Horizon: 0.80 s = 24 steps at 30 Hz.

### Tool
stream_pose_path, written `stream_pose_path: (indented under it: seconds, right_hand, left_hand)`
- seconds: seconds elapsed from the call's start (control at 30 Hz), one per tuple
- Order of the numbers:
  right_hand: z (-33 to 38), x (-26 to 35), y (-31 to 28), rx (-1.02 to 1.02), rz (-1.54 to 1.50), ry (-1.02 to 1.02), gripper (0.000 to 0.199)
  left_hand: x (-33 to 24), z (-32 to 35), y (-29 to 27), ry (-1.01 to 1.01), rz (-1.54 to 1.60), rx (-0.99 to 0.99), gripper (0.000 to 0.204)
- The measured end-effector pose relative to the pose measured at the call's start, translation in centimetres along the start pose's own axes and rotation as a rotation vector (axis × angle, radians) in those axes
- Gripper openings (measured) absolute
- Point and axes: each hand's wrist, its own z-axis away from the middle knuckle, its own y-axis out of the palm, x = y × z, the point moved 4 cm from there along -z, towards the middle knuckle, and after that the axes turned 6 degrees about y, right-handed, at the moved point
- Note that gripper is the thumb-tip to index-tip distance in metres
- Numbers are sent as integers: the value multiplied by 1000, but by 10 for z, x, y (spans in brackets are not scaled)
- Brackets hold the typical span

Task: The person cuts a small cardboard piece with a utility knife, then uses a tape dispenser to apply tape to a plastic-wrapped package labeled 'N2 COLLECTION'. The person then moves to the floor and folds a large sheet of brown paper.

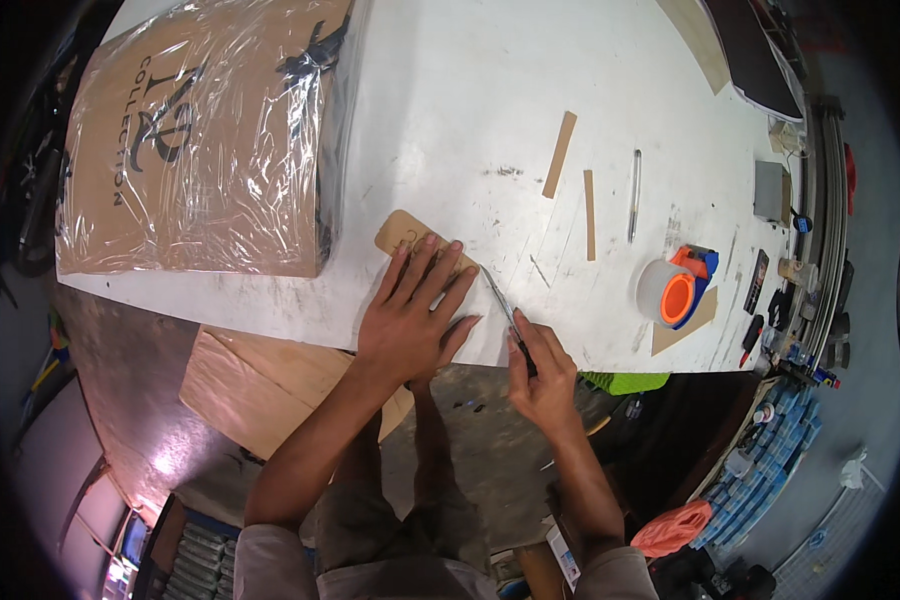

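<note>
A small piece of brown cardboard (pixel 396 230) with rounded corners lies near the front edge of the white table. My left hand (pixel 412 315) rests flat on it, fingers stretched out and slightly spread, covering much of the piece. In my right hand (pixel 545 375) is a slim cutter knife (pixel 500 298), its handle gripped between thumb and fingers. The blade points away to the upper left, and its tip is at the right end of the cardboard. Whether the blade touches the cardboard I cannot tell.
A large plastic-wrapped brown package (pixel 220 140) fills the table's left side. Two cardboard strips (pixel 560 155), a pen (pixel 635 195) and a tape dispenser (pixel 678 290) lie to the right. A brown sheet (pixel 255 385) is below the table edge; a red marker (pixel 751 340) sits far right.
</note>
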Motion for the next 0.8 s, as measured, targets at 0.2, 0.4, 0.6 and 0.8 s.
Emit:
stream_pose_path:
  seconds: [0.2,0.4,0.6,0.8]
  right_hand:
    - [-1,5,1,-24,6,35,42]
    - [-1,7,1,-8,15,49,41]
    - [5,2,5,33,65,-10,50]
    - [25,-1,-3,-3,59,68,45]
  left_hand:
    - [-1,1,-1,-21,-17,25,49]
    - [-1,2,2,-11,-7,4,49]
    - [-2,0,-2,-3,-21,-1,49]
    - [-2,2,1,-1,-12,-9,49]
